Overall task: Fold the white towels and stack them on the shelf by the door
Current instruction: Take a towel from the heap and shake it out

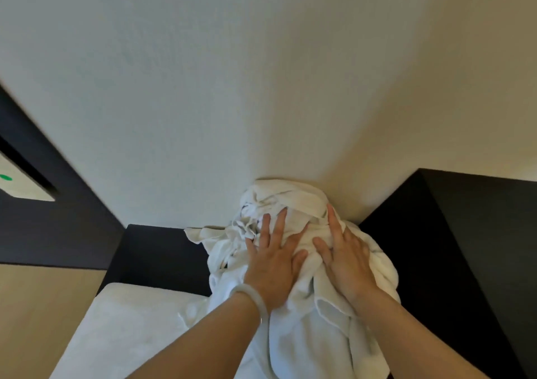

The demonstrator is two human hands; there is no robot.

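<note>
Through the head camera I see a big pile of white towels (305, 338). They are soft and fluffy, all lumpy and wrinkled, with loose folds and a floppy corner sticking out on one side. The top of the pile touches the wall (232, 88), which is pale, smooth and flat.

My left hand (274, 265) lies flat on the pile with its fingers straight and spread. It presses down and grips nothing. My right hand (347, 259) is just beside it, also flat on the pile, fingers straight, pressing and gripping nothing. A smooth, pale, round bracelet (252, 294) sits on the left wrist.

Left of the pile is a dark shelf (157, 250) with a flat top and straight edges. The pile rests partly on it. Right of the pile is a dark, flat panel (465, 248) with a sharp corner. Below and left of the pile lies a flat white pad (130, 320) with a rounded edge. I cannot tell if it is a folded towel.
</note>
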